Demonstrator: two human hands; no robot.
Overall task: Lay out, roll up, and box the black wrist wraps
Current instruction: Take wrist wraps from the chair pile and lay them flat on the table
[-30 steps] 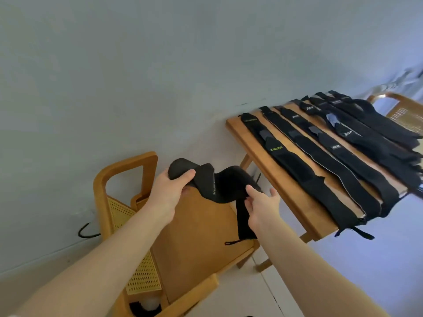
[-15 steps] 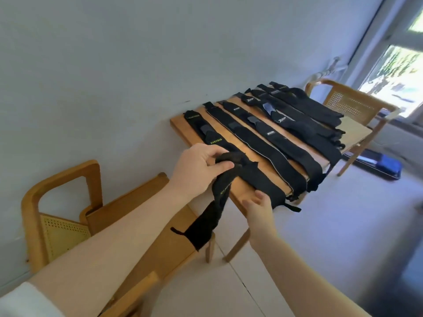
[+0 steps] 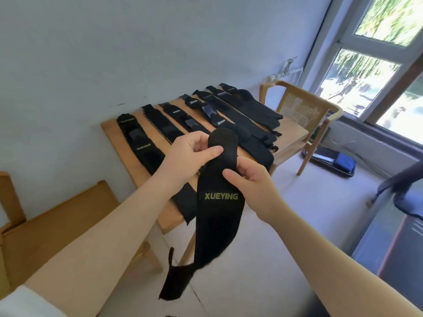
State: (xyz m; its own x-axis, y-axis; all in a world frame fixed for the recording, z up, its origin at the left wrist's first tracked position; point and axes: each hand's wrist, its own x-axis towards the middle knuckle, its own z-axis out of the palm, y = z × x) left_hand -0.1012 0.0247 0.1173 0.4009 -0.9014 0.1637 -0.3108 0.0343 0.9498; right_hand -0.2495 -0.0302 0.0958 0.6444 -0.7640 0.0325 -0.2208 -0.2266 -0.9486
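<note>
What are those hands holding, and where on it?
A black wrist wrap. The left hand pinches its rounded top end; the right hand grips its edge just below. The rest hangs free.

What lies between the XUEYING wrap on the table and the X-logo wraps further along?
In the head view, two plain black wraps lie between the XUEYING wrap and the X-logo wraps.

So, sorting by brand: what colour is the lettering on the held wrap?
Yellow-green lettering, head view.

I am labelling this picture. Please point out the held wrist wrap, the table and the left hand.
held wrist wrap [image 3: 220, 197]: head view, printed logo.
table [image 3: 109, 130]: head view, bare far-left corner.
left hand [image 3: 187, 154]: head view, its back.
</note>
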